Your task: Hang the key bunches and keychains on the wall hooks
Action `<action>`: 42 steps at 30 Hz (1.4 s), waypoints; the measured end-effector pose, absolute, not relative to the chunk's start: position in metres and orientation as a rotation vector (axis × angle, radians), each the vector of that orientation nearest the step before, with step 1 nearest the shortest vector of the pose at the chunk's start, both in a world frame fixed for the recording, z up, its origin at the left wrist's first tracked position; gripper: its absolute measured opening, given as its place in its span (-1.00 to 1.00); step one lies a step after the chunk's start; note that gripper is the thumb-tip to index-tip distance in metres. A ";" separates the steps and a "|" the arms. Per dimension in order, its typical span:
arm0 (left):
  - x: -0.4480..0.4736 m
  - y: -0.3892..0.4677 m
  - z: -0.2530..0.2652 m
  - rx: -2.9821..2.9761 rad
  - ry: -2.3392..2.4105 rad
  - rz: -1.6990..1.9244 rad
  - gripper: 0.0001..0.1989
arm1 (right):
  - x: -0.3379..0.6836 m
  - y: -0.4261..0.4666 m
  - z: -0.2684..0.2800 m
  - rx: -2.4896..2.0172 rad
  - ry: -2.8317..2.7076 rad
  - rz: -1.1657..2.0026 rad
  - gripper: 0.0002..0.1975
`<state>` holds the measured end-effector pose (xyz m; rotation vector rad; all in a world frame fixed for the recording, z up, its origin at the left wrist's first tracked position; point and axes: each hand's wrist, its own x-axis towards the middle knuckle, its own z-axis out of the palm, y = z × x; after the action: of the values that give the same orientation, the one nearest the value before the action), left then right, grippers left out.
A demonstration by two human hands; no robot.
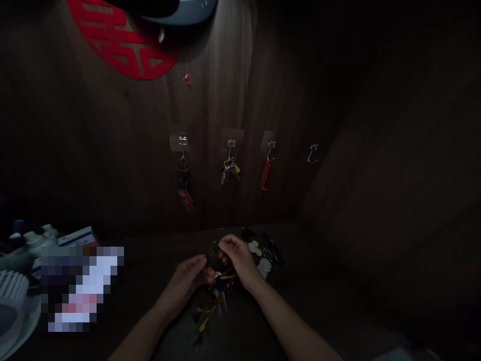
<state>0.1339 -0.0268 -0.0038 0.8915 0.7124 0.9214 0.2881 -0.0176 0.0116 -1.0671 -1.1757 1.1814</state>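
My left hand (pixel 191 272) and my right hand (pixel 240 255) meet low in the middle of the view. Both are closed, and their fingertips pinch a small dark flat object (pixel 214 256) from either side; it is too dark to tell its kind. Just below it a metal ring shows near my left fingers. A bunch of keys with yellow, blue and red parts (pixel 210 306) spreads under my hands. Close by on the right, partly behind my right hand, lie a white lobed piece (pixel 255 247), a grey rounded tag (pixel 264 268) and a dark elongated item (pixel 274 248).
Hooks on the dark wood panel hold a dark keyring with a red tag (pixel 184 185), keys (pixel 228 173) and a red loop (pixel 265 175). One hook (pixel 312 154) is bare. Bottles (pixel 35 240), a box (pixel 77 235) and a white ribbed item (pixel 13 296) stand left.
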 end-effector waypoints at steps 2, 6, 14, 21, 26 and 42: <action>0.134 -0.027 -0.004 0.891 0.733 0.933 -0.71 | 0.289 -0.017 0.012 -1.068 -1.157 1.166 -0.75; 0.135 -0.026 -0.008 0.917 0.735 0.926 -0.68 | 0.291 -0.016 0.015 -1.064 -1.154 1.148 -0.74; 0.131 -0.022 -0.012 0.931 0.781 1.011 -0.67 | 0.307 -0.010 0.039 -1.097 -1.294 0.957 -0.77; 0.133 -0.019 -0.017 0.897 0.813 1.007 -0.62 | 0.327 0.011 0.084 -1.050 -1.411 0.670 -0.80; 0.133 -0.020 -0.012 1.023 0.975 1.093 -0.59 | 0.332 0.030 0.128 -0.954 -1.389 0.520 -0.82; 0.131 -0.016 -0.015 1.184 1.072 1.102 -0.55 | 0.326 0.084 0.182 -0.965 -1.386 0.448 -0.85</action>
<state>0.1314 -0.0157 -0.0150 1.1840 1.0719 1.1019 0.3256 0.0839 0.1822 -0.9651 -1.3860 0.4481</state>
